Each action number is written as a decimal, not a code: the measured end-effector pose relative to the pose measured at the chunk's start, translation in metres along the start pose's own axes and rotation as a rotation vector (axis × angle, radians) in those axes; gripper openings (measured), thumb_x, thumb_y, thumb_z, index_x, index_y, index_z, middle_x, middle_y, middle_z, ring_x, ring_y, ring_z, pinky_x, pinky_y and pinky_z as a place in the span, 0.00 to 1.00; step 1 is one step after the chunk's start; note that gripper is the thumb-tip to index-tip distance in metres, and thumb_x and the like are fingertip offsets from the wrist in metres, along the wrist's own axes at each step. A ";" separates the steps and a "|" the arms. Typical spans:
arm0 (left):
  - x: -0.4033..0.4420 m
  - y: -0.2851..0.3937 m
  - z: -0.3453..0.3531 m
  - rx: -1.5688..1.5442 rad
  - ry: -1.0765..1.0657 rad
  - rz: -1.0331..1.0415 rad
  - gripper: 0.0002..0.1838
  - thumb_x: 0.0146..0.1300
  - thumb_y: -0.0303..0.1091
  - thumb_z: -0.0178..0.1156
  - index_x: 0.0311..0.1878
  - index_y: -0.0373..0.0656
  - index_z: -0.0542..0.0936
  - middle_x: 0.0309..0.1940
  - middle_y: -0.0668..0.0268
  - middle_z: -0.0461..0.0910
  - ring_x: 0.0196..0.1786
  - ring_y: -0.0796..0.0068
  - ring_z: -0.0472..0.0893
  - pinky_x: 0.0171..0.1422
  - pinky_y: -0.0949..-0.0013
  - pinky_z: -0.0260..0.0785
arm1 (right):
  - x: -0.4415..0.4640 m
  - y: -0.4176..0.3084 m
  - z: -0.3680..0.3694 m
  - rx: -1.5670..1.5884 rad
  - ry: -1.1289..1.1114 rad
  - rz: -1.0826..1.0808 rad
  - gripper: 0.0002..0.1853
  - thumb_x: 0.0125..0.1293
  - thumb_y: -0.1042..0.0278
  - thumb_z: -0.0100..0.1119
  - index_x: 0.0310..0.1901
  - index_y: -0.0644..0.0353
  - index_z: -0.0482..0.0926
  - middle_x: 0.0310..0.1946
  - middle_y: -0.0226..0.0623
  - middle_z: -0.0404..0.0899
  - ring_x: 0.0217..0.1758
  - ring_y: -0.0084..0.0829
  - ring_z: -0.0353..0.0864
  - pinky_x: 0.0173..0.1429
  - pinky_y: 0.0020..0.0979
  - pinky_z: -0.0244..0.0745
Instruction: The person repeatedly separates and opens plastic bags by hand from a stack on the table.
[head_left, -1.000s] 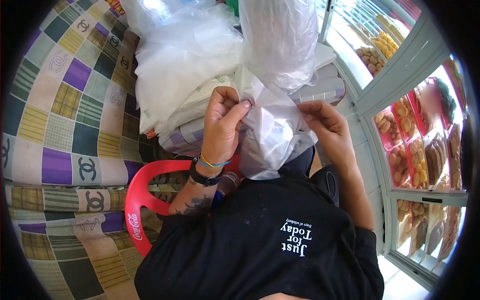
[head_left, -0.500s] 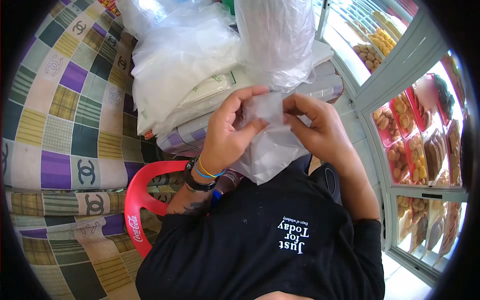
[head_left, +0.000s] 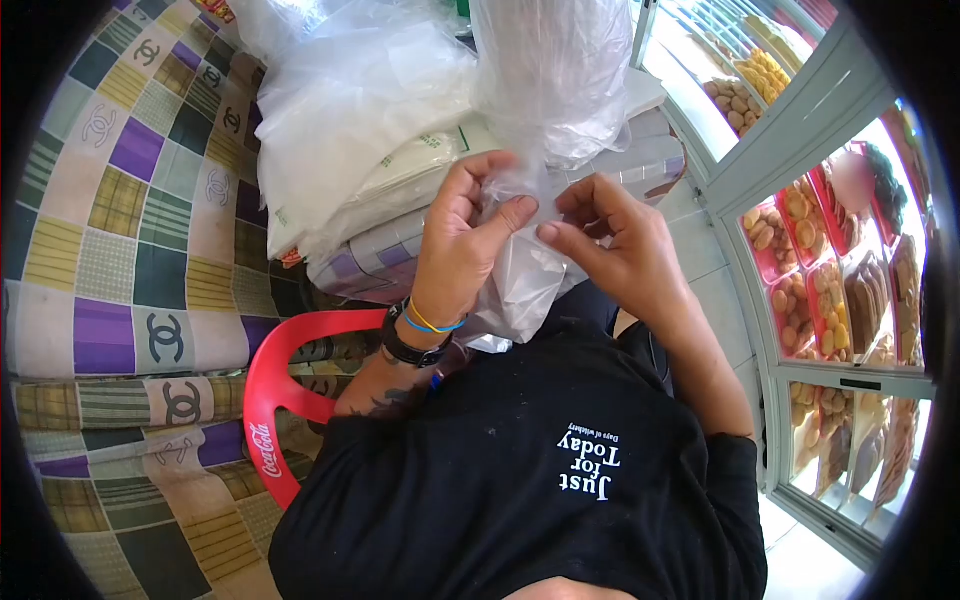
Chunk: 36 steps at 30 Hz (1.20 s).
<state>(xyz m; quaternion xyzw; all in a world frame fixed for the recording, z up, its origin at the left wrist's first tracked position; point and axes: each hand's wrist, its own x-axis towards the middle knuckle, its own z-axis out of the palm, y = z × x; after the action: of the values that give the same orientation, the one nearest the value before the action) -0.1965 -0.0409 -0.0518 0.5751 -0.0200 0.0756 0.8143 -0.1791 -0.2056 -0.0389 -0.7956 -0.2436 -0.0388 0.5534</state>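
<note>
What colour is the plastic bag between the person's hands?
The plastic bag is whitish, seen best in the head view.

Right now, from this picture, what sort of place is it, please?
Probably a bakery or small food shop: a display cabinet holds red trays of what look like baked goods, and plastic bags lie piled nearby.

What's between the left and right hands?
Crumpled translucent plastic lies between the left hand and the right hand; the head view shows it.

L hand (head_left: 460,240) w/ blurry idx tip, plastic bundle (head_left: 550,80) cropped @ top
</note>
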 end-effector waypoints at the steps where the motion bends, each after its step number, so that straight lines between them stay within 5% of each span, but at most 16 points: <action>1: 0.000 0.000 0.002 -0.004 -0.027 -0.022 0.14 0.61 0.22 0.61 0.50 0.39 0.73 0.38 0.70 0.77 0.42 0.84 0.75 0.48 0.79 0.68 | 0.000 0.001 0.001 0.011 -0.011 0.015 0.13 0.61 0.63 0.64 0.36 0.65 0.74 0.26 0.44 0.78 0.27 0.35 0.78 0.33 0.33 0.72; 11: 0.004 -0.014 -0.003 -0.158 -0.126 -0.091 0.07 0.65 0.30 0.60 0.40 0.42 0.72 0.34 0.74 0.77 0.36 0.88 0.74 0.41 0.81 0.67 | 0.002 0.009 -0.007 -0.143 0.014 0.031 0.12 0.62 0.64 0.62 0.33 0.64 0.73 0.23 0.44 0.76 0.25 0.43 0.75 0.33 0.34 0.71; 20: 0.005 -0.013 0.005 -0.081 -0.045 -0.030 0.13 0.64 0.26 0.60 0.50 0.40 0.71 0.39 0.70 0.79 0.42 0.82 0.78 0.47 0.79 0.70 | 0.000 0.021 -0.003 -0.162 0.028 -0.161 0.11 0.62 0.64 0.60 0.34 0.64 0.73 0.24 0.46 0.75 0.30 0.47 0.76 0.34 0.42 0.69; 26: 0.001 -0.005 0.003 -0.081 -0.155 -0.241 0.07 0.66 0.31 0.58 0.44 0.39 0.77 0.41 0.71 0.79 0.41 0.84 0.76 0.49 0.78 0.69 | 0.001 0.016 -0.010 -0.129 0.029 0.035 0.14 0.66 0.60 0.58 0.31 0.64 0.73 0.24 0.50 0.73 0.27 0.47 0.76 0.33 0.41 0.68; 36: 0.004 -0.012 -0.003 -0.079 -0.095 0.009 0.09 0.64 0.24 0.60 0.41 0.44 0.69 0.35 0.71 0.77 0.37 0.87 0.74 0.42 0.79 0.68 | 0.007 0.013 -0.004 0.010 -0.070 -0.119 0.11 0.61 0.65 0.64 0.33 0.64 0.76 0.27 0.41 0.78 0.32 0.40 0.79 0.37 0.32 0.73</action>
<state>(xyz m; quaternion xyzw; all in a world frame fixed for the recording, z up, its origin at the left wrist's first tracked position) -0.1910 -0.0419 -0.0635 0.5453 -0.0644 0.0511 0.8342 -0.1667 -0.2099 -0.0463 -0.7779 -0.3097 -0.0426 0.5452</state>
